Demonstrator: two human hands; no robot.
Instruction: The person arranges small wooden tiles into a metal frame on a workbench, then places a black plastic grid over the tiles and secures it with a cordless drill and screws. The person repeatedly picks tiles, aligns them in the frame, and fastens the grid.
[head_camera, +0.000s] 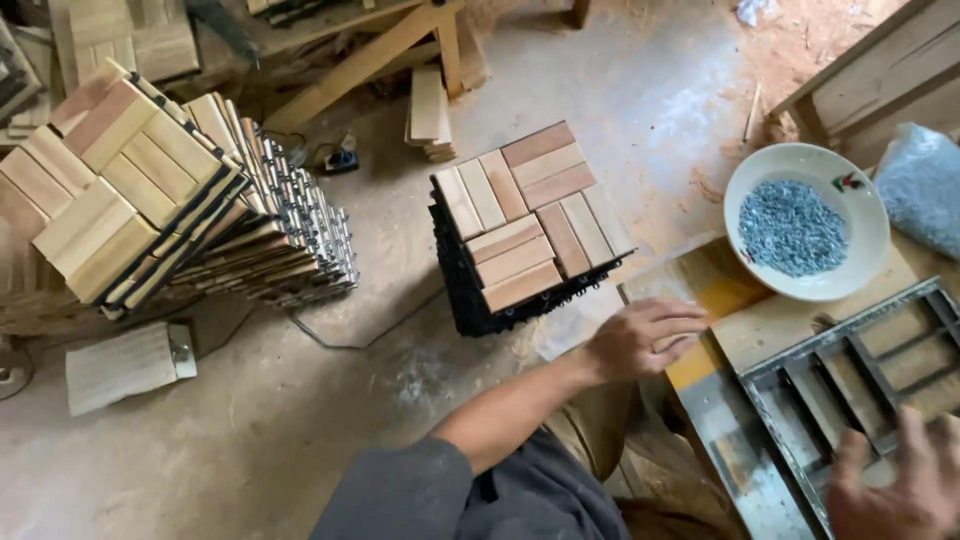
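head view: your left hand (640, 338) is lying flat, fingers loosely spread and holding nothing, on the left edge of the table (770, 325), right at the yellow-painted patch of the top. your right hand (895, 485) is down at the bottom right corner of the frame, fingers spread open and resting on the grey metal frame jig (850, 375) that sits on the near right part of the table. it's not gripping anything as far as i can see, though part of the hand is cut off by the frame edge.

toward the far edge of the table there's a white bowl (870, 260) full of small grey screws (792, 228), and just beside it on the right a clear plastic bag (925, 185) of more of the same.

on the floor (250, 430) just past your left hand sits a short stack of wooden deck tiles (528, 225) with black plastic bases, close to the table's left edge. further left on the floor, well apart from it, there's a bigger leaning stack of tiles (130, 190) and a loose wooden slat piece (125, 365) near it. a black cable (350, 335) runs across the floor between the two stacks.
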